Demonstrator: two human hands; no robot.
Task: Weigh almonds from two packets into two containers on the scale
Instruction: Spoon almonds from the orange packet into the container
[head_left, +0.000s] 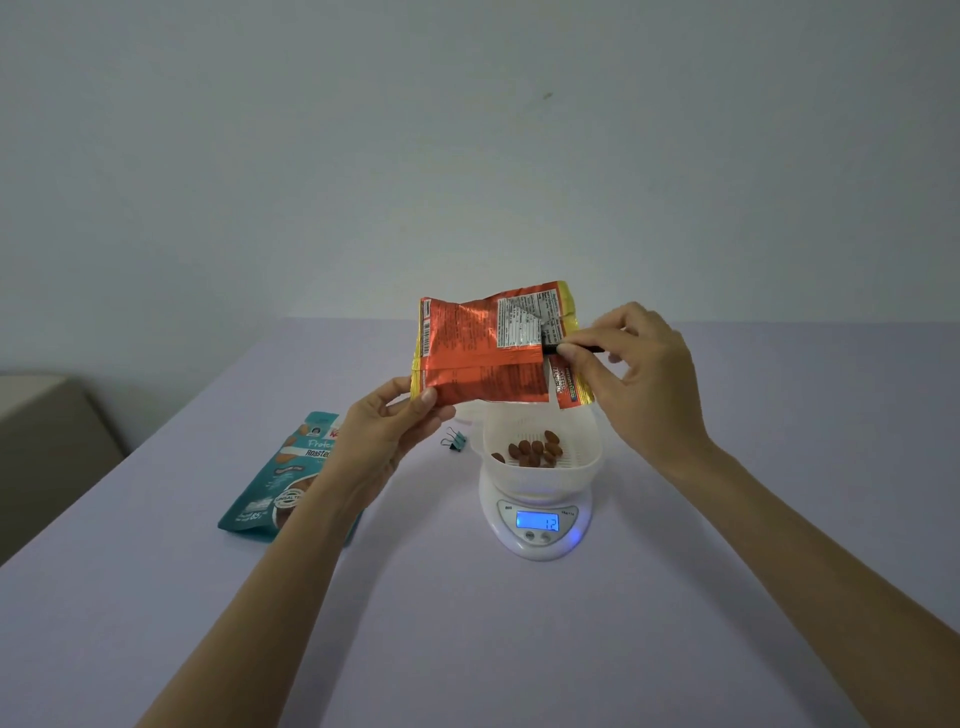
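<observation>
We're roughly halfway: almonds (535, 451) in bowl (540, 480) on scale (540, 545) reading 12, left hand (384, 441) pinching a corner of the orange packet (483, 353) above it, right hand (639, 379) pinching a black clip (549, 347) on its fold, teal packet (275, 493) flat at scale's 9 o'clock, likely unweighed, only one bowl in view.

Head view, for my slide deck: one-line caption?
Left hand holds an orange packet above almonds in the container on the scale, reading 12; right hand pinches its black clip.
</observation>
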